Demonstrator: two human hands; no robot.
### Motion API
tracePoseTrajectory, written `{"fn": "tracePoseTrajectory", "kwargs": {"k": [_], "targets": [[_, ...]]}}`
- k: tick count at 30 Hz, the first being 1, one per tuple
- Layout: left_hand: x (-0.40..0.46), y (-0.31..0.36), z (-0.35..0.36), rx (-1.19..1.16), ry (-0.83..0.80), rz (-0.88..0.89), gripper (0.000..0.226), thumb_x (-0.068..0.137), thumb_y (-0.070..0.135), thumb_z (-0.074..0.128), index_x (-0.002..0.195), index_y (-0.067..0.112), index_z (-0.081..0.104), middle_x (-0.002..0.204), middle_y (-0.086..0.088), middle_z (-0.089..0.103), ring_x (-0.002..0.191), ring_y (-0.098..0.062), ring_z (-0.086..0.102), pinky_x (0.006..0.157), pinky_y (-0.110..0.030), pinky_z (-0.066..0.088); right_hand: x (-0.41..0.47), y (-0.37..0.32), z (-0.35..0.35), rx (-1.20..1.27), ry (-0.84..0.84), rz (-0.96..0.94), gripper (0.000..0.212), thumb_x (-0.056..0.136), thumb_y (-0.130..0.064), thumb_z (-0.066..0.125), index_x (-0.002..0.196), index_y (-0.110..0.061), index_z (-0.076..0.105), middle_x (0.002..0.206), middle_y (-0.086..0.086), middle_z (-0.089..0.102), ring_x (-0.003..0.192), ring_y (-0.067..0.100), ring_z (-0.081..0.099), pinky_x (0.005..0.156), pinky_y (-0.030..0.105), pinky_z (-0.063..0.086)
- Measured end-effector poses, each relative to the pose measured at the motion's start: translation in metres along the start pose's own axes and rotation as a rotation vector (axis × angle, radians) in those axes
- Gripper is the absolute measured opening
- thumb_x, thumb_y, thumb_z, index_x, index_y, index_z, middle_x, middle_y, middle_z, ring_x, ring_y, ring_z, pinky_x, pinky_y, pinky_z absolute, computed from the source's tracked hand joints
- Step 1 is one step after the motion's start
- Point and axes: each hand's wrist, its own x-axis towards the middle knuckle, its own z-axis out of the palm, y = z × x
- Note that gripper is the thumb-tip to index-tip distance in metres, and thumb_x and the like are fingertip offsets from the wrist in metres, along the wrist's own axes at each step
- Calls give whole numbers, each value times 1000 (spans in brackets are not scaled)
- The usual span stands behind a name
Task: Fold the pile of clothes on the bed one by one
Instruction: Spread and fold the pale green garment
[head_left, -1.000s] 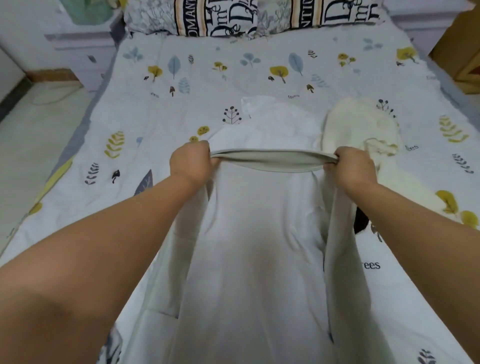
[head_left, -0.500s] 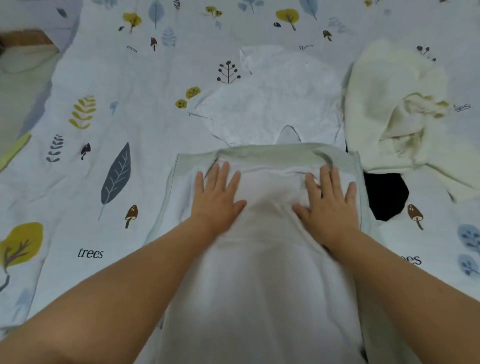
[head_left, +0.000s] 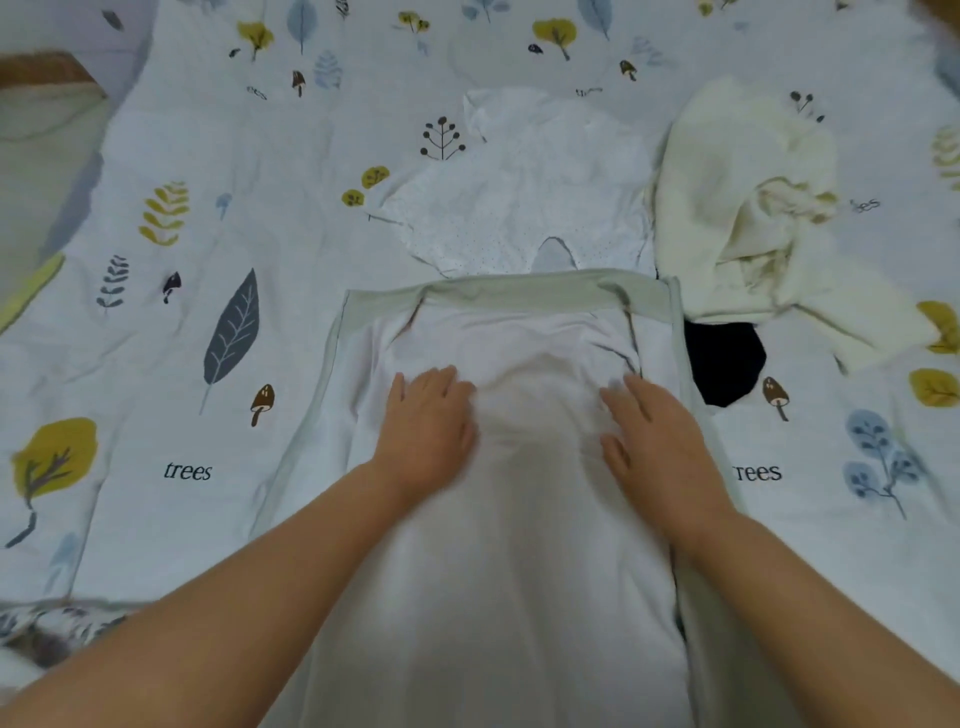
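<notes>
My left hand and right hand both lie flat on the pale grey garment, fingers straight and spread a little, gripping nothing. The garment is stretched lengthwise on the bed directly below me, its greenish top edge folded across. Just beyond that edge lies a white dotted garment. To the right of it sits a crumpled cream garment, with a black piece just beside the grey one's upper right corner.
</notes>
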Motion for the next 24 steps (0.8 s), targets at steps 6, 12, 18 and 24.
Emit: {"fn": "tracePoseTrajectory", "kwargs": {"k": [6, 12, 18, 24], "targets": [[-96, 35, -7, -247, 58, -40, 27, 82, 10, 57, 107, 6, 67, 116, -13, 62, 105, -30, 59, 92, -37, 40, -107, -15, -19, -3, -19, 52, 46, 50, 11, 81, 93, 2, 71, 100, 27, 65, 86, 44, 66, 72, 48, 54], [-184, 57, 2, -315, 113, -163, 23, 73, 3, 62, 93, 3, 71, 103, -17, 67, 93, -36, 65, 82, -45, 49, -194, -22, -23, -98, -16, 163, 67, 32, 8, 85, 98, 3, 70, 100, 32, 64, 83, 48, 65, 63, 51, 53], [-249, 46, 16, -306, 192, -413, 29, 81, 10, 56, 107, 1, 67, 120, -22, 59, 113, -40, 55, 94, -47, 41, -239, -17, -15, -100, -127, 555, 50, 84, -29, 61, 129, -17, 45, 129, 15, 45, 119, 35, 43, 92, 46, 38], [-292, 12, 33, -206, 305, -807, 43, 84, 2, 58, 123, -13, 47, 131, -39, 40, 123, -51, 37, 96, -59, 34, -255, -7, -2, -203, -228, 534, 50, 87, -48, 50, 127, -20, 41, 125, 6, 46, 115, 26, 43, 88, 36, 39]]}}
